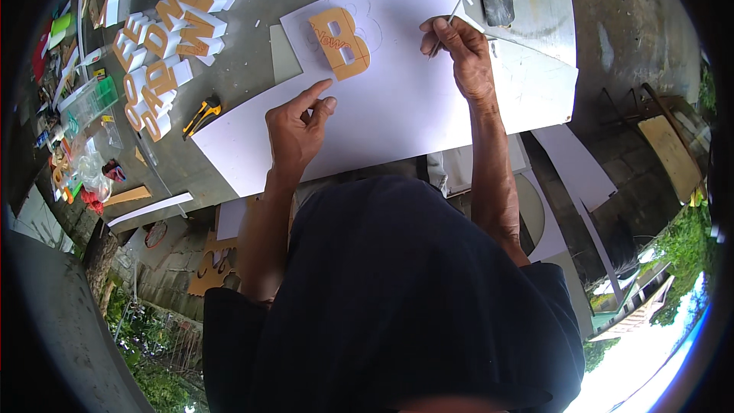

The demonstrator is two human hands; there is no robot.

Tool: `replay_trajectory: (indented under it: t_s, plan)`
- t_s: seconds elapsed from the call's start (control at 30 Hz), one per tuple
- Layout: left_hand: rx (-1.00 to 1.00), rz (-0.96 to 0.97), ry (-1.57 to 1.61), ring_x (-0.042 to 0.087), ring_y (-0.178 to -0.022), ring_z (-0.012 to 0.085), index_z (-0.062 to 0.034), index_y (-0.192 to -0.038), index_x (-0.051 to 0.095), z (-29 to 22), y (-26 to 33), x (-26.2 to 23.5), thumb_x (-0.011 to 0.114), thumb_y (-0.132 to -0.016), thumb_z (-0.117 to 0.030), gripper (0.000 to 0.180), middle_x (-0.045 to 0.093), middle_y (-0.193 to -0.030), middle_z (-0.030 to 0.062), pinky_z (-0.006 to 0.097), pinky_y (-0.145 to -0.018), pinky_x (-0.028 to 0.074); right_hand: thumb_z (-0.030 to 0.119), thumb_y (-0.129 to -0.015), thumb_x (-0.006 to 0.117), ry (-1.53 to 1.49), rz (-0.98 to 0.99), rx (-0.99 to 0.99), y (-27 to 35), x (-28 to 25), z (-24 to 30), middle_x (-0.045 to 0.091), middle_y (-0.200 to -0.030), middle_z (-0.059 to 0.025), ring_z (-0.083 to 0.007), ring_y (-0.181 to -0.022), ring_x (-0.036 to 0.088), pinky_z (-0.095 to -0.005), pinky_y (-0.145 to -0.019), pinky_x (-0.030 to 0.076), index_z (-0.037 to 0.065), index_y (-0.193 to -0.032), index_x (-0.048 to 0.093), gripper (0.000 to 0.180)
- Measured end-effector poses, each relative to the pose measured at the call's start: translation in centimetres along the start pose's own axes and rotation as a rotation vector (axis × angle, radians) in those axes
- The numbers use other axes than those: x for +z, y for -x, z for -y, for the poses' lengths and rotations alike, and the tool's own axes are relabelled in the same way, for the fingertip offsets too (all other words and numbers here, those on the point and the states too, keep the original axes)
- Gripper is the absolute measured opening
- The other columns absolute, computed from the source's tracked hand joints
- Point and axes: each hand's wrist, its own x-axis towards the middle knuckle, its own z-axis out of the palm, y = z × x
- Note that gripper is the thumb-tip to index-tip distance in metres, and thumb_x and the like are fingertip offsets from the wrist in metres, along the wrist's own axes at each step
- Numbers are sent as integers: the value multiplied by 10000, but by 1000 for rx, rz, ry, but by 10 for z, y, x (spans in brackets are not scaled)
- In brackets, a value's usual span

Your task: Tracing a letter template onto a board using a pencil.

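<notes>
An orange letter-shaped template [341,42] lies on a large white sheet [397,107] spread over a grey worktable [245,69]. Faint traced outlines show on the sheet around the letter. My left hand [294,132] rests on the sheet just below the letter, its index finger stretched toward it, holding nothing. My right hand [459,50] is to the right of the letter, closed around a thin pencil [451,19] whose tip meets the sheet.
Several finished orange-and-white block letters [183,27] lie at the table's left. A yellow utility knife [200,115] sits beside the sheet. Plastic boxes and clutter [84,107] line the far left. White offcuts [573,161] hang off the right edge.
</notes>
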Motion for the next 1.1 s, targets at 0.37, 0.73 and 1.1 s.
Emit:
replay_trajectory:
  t_s: [0.37,0.73,1.1]
  plan:
    - [548,709,1237,535,-523,73,30,-998,757,-39,44,-127,749,-935,-174,214,646,-699,35,248,-466,396,497,-862,775,1080,-49,-215,25,96,-11,619,-971,-150,-255,-729,683,-399,-649,605,72,-1392,519,726]
    - [1528,1496,955,566,-842,242,1,-980,557,-106,149,-257,745,-805,-254,361,590,-925,105,379,-772,406,440,-828,802,1233,-101,-101,44,169,-32,532,-1258,-226,-364,-881,726,-449,-643,642,75,-1459,314,877]
    - [1531,1342,1092,517,-619,186,-93,-710,555,-75,170,-259,749,-737,-175,212,553,-715,44,326,-593,350,369,-793,838,1208,245,-195,94,200,-58,512,-1338,-196,-399,-831,710,-478,-701,626,105,-1486,305,913]
